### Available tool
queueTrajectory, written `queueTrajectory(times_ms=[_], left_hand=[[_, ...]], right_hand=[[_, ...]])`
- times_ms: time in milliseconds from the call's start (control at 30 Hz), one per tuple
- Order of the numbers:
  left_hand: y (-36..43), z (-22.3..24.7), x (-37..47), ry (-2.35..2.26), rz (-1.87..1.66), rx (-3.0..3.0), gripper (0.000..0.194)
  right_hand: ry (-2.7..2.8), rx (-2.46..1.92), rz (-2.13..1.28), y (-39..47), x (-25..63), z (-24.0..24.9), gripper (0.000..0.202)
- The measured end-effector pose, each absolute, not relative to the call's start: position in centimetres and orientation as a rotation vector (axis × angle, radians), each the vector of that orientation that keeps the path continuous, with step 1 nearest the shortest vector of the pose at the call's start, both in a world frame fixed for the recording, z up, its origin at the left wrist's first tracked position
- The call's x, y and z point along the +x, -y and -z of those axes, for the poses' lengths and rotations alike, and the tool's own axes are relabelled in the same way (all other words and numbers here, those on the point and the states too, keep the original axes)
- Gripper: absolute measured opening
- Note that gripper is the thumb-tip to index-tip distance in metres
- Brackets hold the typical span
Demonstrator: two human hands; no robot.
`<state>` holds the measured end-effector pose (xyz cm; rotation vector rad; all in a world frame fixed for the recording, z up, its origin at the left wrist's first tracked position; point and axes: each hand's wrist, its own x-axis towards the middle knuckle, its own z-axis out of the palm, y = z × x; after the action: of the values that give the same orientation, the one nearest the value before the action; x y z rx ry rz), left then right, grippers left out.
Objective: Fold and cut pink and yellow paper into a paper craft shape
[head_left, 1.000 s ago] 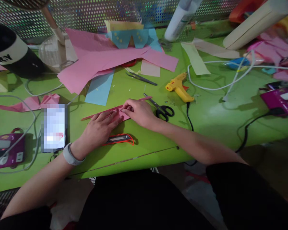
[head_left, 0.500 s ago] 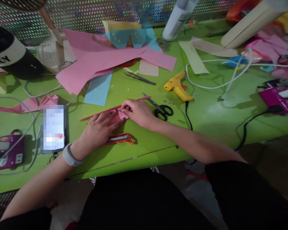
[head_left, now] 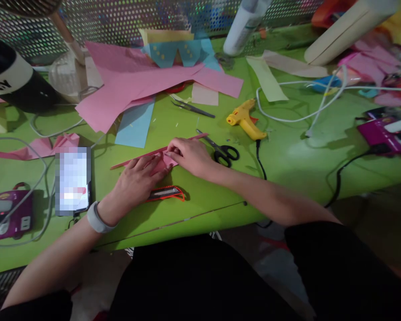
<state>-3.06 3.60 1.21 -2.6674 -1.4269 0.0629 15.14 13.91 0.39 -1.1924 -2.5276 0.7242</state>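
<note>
A small pink piece of paper [head_left: 158,164] lies on the green table under my hands, beside a long narrow pink strip [head_left: 123,165] that runs behind them. My left hand [head_left: 138,178] rests flat on the paper with its fingers stretched out. At the paper's right end, my right hand [head_left: 190,156] pinches its edge between thumb and fingers; the fingertips are partly hidden. An orange utility knife [head_left: 167,193] sits just in front of my left hand. Black-handled scissors [head_left: 222,151] lie right of my right hand, their tips close to the strip's end.
Behind my hands are tweezers [head_left: 194,108], a yellow glue gun [head_left: 245,119], and large pink paper sheets [head_left: 130,84] over blue paper [head_left: 135,127]. A phone [head_left: 72,180] lies at left. Purple power strips [head_left: 15,214] and white cables [head_left: 287,120] spread to both sides.
The whole view has shifted slightly, so things appear a little further left. Both hands keep nearly the same pose on the pink paper.
</note>
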Motion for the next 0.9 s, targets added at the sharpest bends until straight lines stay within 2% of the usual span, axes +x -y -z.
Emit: queueTrajectory(times_ms=[133,333,433,600,733,900], left_hand=[[-3.5,-1.4,-2.7,1.442,-0.057,-2.645,0.045],[-3.6,-1.0,-2.9,1.388,0.039,-2.702,0.046],[-3.9,-0.5,-3.4,1.329,0.087,-2.780,0.045],[-4.1,-0.2,-3.7,1.323,0.134,-2.845,0.045],[-4.0,-0.2,-3.7,1.400,0.122,-2.836,0.047],[-4.0,-0.2,-3.8,1.451,0.064,-2.797,0.048]], right_hand=[[2.520,-1.187,-0.646,-14.4,15.7,-0.1,0.011],[2.502,-1.231,-0.721,-15.5,16.7,-0.4,0.005],[2.541,-1.101,-0.596,-14.8,17.4,-0.8,0.014],[2.699,-0.633,-0.373,-12.0,18.9,0.0,0.037],[2.759,-0.584,-0.292,-10.7,19.6,1.5,0.052],[2.770,-0.595,-0.255,-10.5,19.6,2.0,0.056]])
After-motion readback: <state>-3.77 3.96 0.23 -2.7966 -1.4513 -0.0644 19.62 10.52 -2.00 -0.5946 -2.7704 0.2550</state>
